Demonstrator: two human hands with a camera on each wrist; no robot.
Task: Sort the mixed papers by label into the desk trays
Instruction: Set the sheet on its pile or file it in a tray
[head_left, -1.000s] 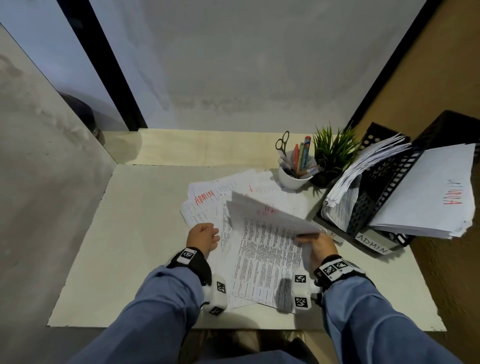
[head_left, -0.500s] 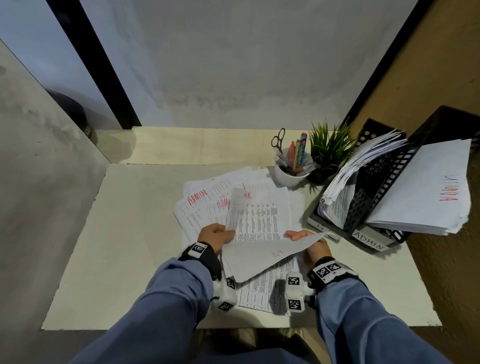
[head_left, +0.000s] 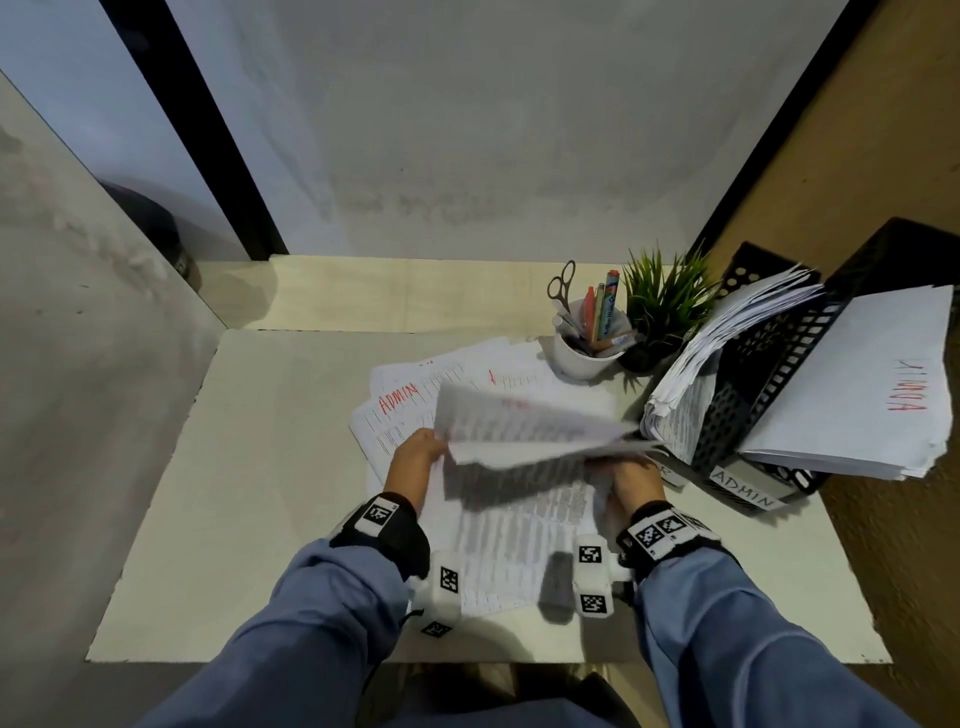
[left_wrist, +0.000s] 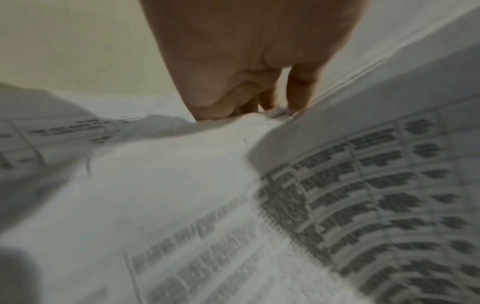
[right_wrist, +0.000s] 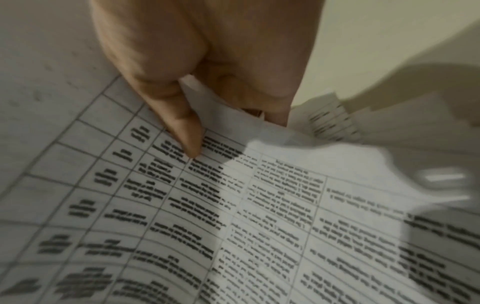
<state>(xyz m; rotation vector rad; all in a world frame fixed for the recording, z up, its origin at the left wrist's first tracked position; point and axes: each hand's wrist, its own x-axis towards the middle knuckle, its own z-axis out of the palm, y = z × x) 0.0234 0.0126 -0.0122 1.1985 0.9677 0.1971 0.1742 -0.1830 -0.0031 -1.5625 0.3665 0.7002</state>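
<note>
Papers (head_left: 467, 395) lie fanned on the desk (head_left: 249, 467) left of the black trays (head_left: 769, 374); the raised sheet (head_left: 524, 431) is motion-blurred, its red label unreadable, and it hides my fingertips. My right hand (head_left: 631, 475) pinches its edge between thumb and fingers (right_wrist: 187, 131); my left hand (head_left: 415, 457) grips its opposite corner.

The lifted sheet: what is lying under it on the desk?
Under the lifted sheet lie more printed papers, one marked ADMIN. Labels of the covered ones are hidden.
</note>
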